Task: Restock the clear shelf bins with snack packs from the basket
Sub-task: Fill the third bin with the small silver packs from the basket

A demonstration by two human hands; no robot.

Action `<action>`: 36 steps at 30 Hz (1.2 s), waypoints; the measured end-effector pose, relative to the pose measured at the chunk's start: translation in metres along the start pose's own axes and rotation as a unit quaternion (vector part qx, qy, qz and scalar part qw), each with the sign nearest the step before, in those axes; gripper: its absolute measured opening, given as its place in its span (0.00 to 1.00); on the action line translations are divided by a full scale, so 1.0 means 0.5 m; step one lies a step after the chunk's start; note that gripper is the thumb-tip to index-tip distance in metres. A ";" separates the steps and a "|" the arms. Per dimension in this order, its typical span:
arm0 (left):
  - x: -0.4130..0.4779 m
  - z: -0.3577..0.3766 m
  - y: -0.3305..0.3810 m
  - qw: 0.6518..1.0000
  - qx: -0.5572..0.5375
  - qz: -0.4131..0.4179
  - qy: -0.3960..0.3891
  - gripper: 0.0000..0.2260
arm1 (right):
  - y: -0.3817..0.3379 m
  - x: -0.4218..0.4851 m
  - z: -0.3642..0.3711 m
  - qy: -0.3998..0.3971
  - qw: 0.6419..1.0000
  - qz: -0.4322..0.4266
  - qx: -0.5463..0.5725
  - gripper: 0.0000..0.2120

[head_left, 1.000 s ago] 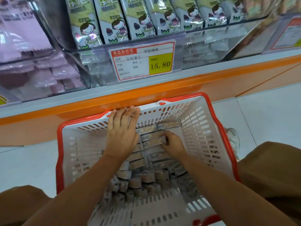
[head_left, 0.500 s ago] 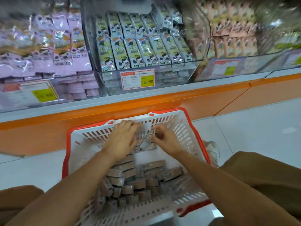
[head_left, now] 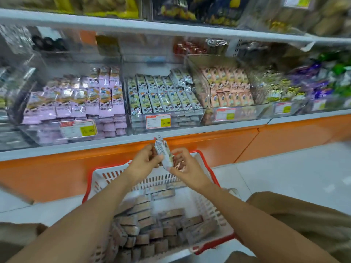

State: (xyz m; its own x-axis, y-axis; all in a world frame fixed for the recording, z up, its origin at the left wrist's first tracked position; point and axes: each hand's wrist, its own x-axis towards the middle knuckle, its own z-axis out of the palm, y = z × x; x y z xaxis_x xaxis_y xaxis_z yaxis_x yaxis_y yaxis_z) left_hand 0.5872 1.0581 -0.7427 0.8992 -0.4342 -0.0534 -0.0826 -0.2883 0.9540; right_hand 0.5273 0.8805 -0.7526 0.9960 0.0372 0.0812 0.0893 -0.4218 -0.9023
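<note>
A white basket with a red rim (head_left: pixel 216 184) stands on the floor in front of me, with several brown snack packs (head_left: pixel 161 226) lying in it. Above its far edge my left hand (head_left: pixel 142 164) and my right hand (head_left: pixel 187 168) together grip a small stack of snack packs (head_left: pixel 165 156), held upright with a pale side facing me. Straight ahead on the shelf is a clear bin (head_left: pixel 190 118) of green-and-white packs, with a price tag (head_left: pixel 158 120) on its front.
A clear bin of pink packs (head_left: pixel 76 103) sits left of the green one, and a bin of peach packs (head_left: pixel 228 88) sits right. An orange shelf base (head_left: pixel 209 149) runs behind the basket. My knees frame the basket on the white tiled floor (head_left: pixel 284 177).
Both hands have risen out of the basket holding a stack of packs between them. The camera has tilted up and back, bringing the shelf bins into view.
</note>
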 end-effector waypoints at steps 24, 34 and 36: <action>0.058 -0.098 0.033 0.763 0.554 0.260 0.207 0.45 | -0.226 0.358 -0.128 0.222 0.932 -0.014 -0.284 0.17; 0.089 -0.089 0.001 0.754 0.533 0.293 0.247 0.41 | -0.195 0.468 -0.101 0.208 0.904 0.012 -0.373 0.14; 0.089 -0.087 0.000 0.752 0.530 0.301 0.252 0.36 | -0.188 0.472 -0.099 0.215 0.900 0.012 -0.379 0.14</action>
State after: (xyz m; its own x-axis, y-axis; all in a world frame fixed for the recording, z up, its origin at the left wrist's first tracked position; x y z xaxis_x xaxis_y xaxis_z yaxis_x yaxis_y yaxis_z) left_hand 0.6458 1.0759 -0.7324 0.5880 -0.4564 0.6678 -0.5956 -0.8029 -0.0244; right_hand 0.7540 0.8843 -0.6276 0.8904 -0.2665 0.3690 -0.1214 -0.9204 -0.3717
